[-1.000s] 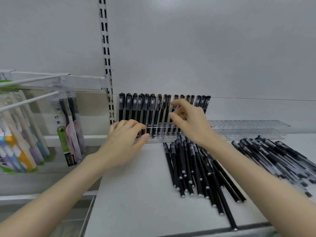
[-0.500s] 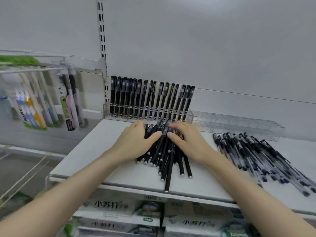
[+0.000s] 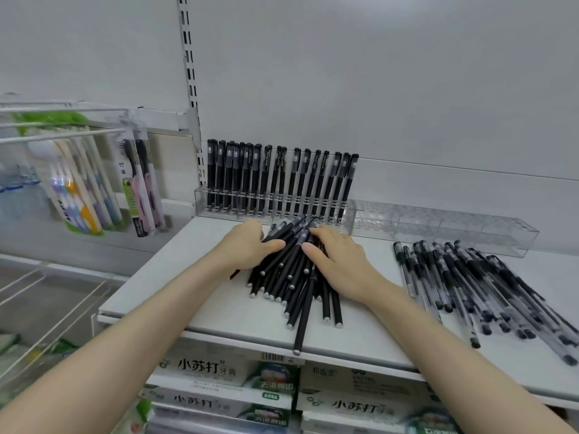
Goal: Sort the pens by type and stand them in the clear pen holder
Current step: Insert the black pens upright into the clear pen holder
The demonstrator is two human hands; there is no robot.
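Matte black pens [image 3: 291, 277], a loose pile just in front of the clear pen holder [image 3: 445, 228], lie clasped between my left hand [image 3: 246, 245] and right hand [image 3: 340, 261], fingers curled round the pile from either side. Standing pens [image 3: 282, 183] in the holder: about seventeen. The pile and the clear-barrelled pens [image 3: 470, 277], front right of the holder, overlap beyond counting.

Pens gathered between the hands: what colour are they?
The pile of pens is matte black with silver end tips, seen best in the head view.
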